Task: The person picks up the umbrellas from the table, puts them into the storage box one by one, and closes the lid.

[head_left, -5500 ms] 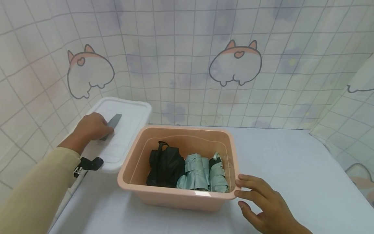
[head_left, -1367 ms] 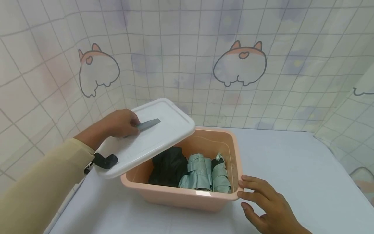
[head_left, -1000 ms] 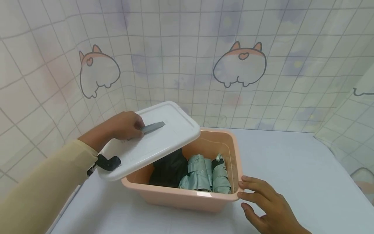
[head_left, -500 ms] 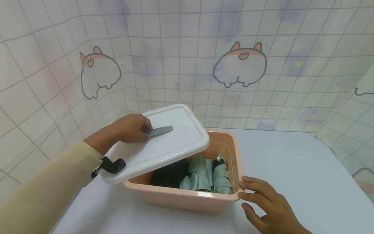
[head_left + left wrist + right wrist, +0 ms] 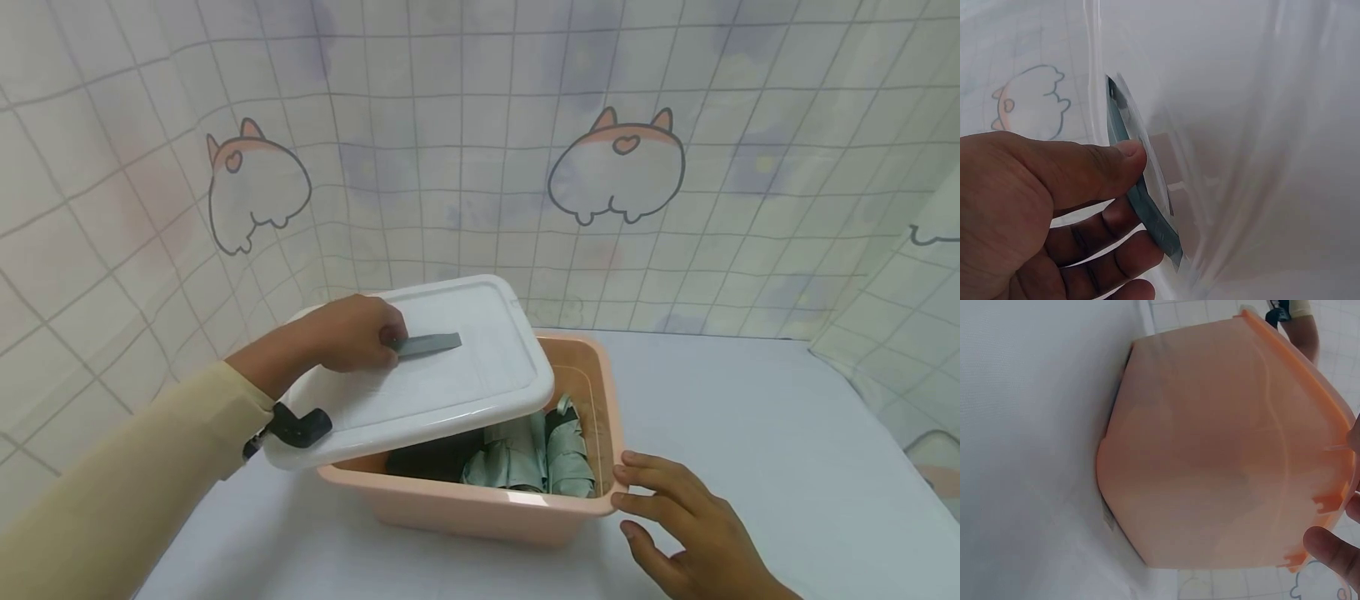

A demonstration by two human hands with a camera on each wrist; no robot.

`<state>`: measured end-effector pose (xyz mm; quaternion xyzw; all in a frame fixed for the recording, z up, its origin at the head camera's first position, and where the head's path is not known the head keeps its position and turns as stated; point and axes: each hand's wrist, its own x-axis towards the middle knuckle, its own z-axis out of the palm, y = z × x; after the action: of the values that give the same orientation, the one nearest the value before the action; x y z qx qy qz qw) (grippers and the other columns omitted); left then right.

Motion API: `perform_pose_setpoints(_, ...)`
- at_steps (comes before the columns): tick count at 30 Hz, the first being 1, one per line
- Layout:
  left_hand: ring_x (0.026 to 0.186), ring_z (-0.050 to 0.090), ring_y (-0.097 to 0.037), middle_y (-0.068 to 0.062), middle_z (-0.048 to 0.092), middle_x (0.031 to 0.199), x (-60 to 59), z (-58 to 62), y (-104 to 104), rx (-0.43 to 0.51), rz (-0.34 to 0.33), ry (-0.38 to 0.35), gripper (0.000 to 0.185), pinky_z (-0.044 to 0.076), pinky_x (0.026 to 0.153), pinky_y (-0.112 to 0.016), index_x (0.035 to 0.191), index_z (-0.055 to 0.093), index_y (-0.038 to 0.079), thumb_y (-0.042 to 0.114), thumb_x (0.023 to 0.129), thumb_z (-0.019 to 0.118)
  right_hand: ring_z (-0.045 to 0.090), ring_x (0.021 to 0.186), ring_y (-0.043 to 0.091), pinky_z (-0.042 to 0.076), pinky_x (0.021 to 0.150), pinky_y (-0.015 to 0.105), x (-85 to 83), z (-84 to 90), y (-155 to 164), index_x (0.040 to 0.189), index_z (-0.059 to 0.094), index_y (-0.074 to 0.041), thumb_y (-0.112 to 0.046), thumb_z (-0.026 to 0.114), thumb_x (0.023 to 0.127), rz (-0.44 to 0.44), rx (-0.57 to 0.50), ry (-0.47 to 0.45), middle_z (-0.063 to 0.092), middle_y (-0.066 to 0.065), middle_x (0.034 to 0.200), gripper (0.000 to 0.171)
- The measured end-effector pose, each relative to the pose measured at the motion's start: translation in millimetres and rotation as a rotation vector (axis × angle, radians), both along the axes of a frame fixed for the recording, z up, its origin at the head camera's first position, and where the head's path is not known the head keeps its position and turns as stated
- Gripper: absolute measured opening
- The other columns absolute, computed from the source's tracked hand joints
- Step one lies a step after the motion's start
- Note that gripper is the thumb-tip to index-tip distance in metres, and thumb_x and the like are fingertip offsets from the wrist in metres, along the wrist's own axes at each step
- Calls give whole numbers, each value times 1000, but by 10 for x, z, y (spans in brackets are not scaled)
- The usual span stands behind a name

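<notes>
My left hand (image 5: 356,333) pinches a grey tape strip handle (image 5: 433,343) between thumb and fingers; the strip is fixed to the top of a white plastic lid (image 5: 480,379). The lid is held tilted over the left and middle of a peach plastic storage bin (image 5: 472,515). Inside the bin, a black fabric bundle (image 5: 435,457) is partly hidden under the lid, beside silvery-green rolled bundles (image 5: 513,458) resembling folded umbrellas. My right hand (image 5: 686,529) rests its fairly straight fingertips on the bin's right front rim, thumb apart below.
The bin stands on a white-covered table (image 5: 735,417). A white grid-patterned curtain (image 5: 480,167) with cartoon animal prints hangs behind and along both sides. A black wrist camera mount (image 5: 300,427) juts from my left wrist near the lid's front edge.
My left hand has carried the lid rightward from beside the bin to over its left and middle, covering more of the black bundle. The right hand stays at the rim.
</notes>
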<state>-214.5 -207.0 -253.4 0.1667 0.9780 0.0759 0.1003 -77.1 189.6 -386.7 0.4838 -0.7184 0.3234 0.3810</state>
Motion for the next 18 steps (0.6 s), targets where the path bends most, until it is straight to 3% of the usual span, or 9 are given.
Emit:
perform_pose_setpoints(10, 88, 60, -23, 0, 67, 93, 75, 35, 126, -29, -84, 2, 21, 51, 81, -42, 111, 75, 11, 15, 90, 74, 57, 129, 25, 41, 104, 18, -6, 2, -6, 103, 72, 1, -22, 59, 104, 10, -9, 17, 66, 23, 117, 26)
perform_pose_setpoints(18, 90, 60, -21, 3, 68, 94, 117, 10, 213, -25, -90, 2, 19, 51, 84, -42, 110, 75, 15, 16, 91, 76, 57, 129, 27, 42, 103, 19, -13, 1, -17, 103, 72, 2, -20, 60, 103, 35, -25, 26, 66, 24, 116, 25)
